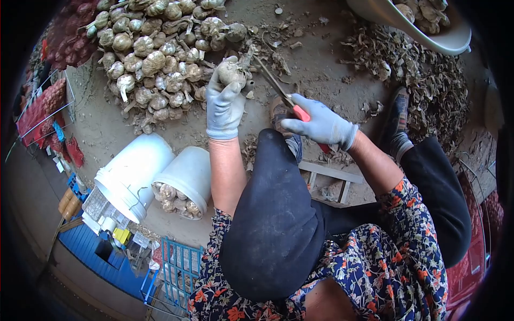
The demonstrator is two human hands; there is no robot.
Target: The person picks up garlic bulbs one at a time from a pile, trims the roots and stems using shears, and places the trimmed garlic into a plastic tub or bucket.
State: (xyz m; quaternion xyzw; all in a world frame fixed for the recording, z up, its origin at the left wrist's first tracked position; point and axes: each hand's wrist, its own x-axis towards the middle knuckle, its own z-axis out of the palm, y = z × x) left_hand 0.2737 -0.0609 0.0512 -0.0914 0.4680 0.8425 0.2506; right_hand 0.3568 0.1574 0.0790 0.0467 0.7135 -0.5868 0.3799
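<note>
You are wearing the camera on your head, and its single view is looking forward and steeply down past your patterned shirt [375, 262] and bent knee [273, 214]. It is facing your left hand [225, 101] and right hand [319, 124] from close above, while the ground [316, 64] is lying farther off. The wide view is curving toward dark, rounded edges.

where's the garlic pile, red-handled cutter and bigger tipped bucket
Garlic pile [152, 64]: head view, middle of heap
Red-handled cutter [275, 83]: head view, blade
Bigger tipped bucket [139, 163]: head view, side wall
</note>
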